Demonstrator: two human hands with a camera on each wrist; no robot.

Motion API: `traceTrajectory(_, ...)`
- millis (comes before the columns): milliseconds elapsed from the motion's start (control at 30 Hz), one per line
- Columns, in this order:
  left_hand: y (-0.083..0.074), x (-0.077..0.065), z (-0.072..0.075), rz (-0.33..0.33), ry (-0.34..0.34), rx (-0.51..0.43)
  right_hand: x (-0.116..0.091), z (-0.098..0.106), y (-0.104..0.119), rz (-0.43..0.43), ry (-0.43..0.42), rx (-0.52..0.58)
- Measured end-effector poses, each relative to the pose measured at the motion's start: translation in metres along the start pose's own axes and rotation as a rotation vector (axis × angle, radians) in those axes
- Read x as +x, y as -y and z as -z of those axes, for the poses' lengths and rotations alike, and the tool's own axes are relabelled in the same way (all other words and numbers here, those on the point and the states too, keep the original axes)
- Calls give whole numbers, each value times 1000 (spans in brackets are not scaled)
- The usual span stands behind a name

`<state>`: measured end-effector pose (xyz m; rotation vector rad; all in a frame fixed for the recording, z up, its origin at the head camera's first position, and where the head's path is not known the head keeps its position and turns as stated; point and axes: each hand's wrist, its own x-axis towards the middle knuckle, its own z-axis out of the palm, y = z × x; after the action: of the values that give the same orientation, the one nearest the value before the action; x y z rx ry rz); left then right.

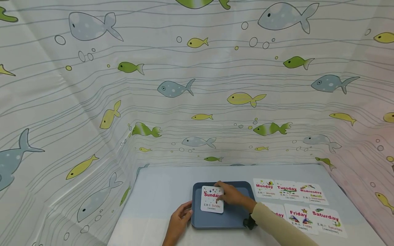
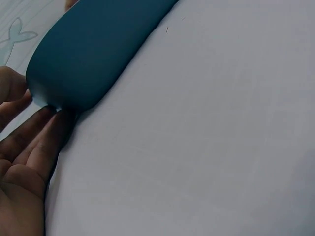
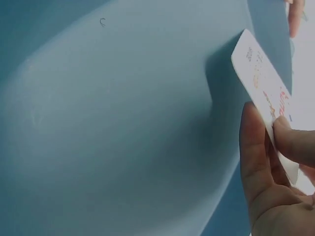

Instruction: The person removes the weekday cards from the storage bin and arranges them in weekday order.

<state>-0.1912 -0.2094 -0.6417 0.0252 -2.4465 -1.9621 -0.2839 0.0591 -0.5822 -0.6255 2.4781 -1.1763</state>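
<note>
In the head view, a white card printed "Sunday" is held over the left part of a blue-grey tray. My right hand pinches this card by its right side. Seen in the right wrist view, the card stands tilted between thumb and fingers, above the tray floor. My left hand lies at the tray's left side, fingertips touching its outer wall. Its fingers are nearly straight against the tray corner in the left wrist view.
Right of the tray, cards lie in two rows: Monday, Tuesday and Wednesday behind, Friday and Saturday in front, beside one partly hidden by the right sleeve. A fish-patterned curtain surrounds the white table.
</note>
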Motion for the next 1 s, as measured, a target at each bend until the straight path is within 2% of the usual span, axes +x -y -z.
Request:
traceTrajectory(300, 0, 1, 0, -5, 0, 10, -10, 12, 3, 65, 26, 43)
traceTrajectory(600, 2, 2, -1, 14, 0, 21, -22, 29, 2, 32, 8, 137)
traceTrajectory(767, -12, -4, 0, 9, 8, 50, -31, 40, -1, 26, 11, 155)
traceTrajectory(867, -8, -3, 1, -6, 12, 28, -36, 47, -3, 29, 4, 170)
traceTrajectory(967, 5, 1, 1, -25, 17, 19, -40, 54, -5, 20, -6, 187)
traceTrajectory(1000, 5, 2, 1, -22, 16, 18, -41, 56, -6, 16, -9, 193)
